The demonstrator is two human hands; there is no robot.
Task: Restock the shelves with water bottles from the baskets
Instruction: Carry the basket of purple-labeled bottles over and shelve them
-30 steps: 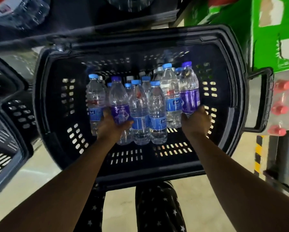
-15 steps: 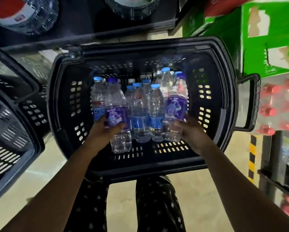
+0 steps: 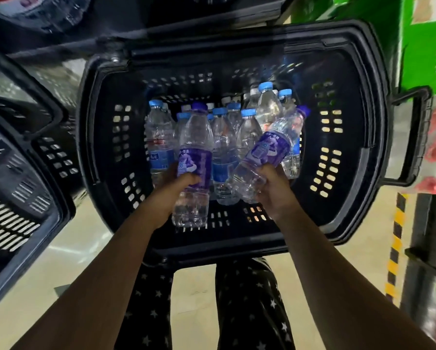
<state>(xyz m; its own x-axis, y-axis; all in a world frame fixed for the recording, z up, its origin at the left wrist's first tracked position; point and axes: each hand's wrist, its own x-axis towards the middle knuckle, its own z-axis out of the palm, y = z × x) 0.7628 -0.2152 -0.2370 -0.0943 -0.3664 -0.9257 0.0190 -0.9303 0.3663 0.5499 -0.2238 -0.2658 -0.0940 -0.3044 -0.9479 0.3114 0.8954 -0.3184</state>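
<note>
two purple-label bottles are in hand over the black basket [image 3: 350, 147]; their print is too blurred to read. left hand [image 3: 170, 195] curls its fingers round the label of the upright bottle [image 3: 195, 137], purple cap up. right hand [image 3: 278, 194] grips the lower half of the tilted bottle [image 3: 271, 147], cap leaning right. blue-label bottles [image 3: 223, 152] stand in the basket behind them, writing unreadable.

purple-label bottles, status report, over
Left grip holds upright purple-label bottle. Right grip holds tilted purple-label bottle. Both inside black basket; blue-label bottles crowd behind, nothing above.
</note>
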